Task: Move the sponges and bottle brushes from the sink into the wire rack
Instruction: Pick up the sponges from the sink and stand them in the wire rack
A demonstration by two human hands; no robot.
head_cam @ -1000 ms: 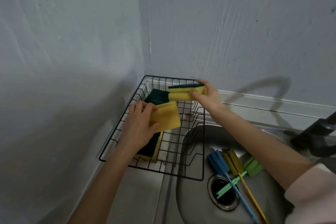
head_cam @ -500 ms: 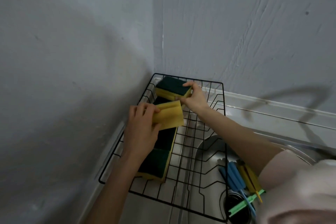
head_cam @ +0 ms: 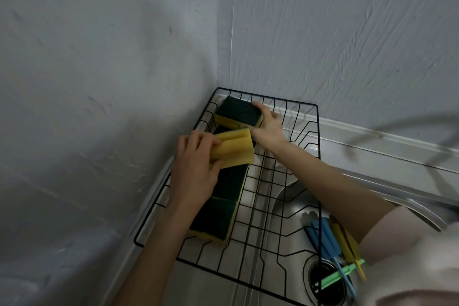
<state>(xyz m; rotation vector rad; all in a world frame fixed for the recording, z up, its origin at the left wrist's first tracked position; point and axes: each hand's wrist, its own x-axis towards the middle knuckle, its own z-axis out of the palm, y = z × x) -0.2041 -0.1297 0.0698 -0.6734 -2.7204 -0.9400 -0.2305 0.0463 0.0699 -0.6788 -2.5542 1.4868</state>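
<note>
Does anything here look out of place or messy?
Only the bottle brushes: they lie in a loose pile in the sink over the drain, not yet in the wire rack. No spills or damage show.

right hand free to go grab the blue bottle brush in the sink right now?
Probably not yet: the right hand is on a sponge at the rack's far corner. The blue bottle brush lies uncovered beside that forearm.

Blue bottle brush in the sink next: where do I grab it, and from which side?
Grip the blue bottle brush by its thin handle near the drain, coming from above. The foam head lies packed against the yellow brush, while the handle looks more exposed.
</note>
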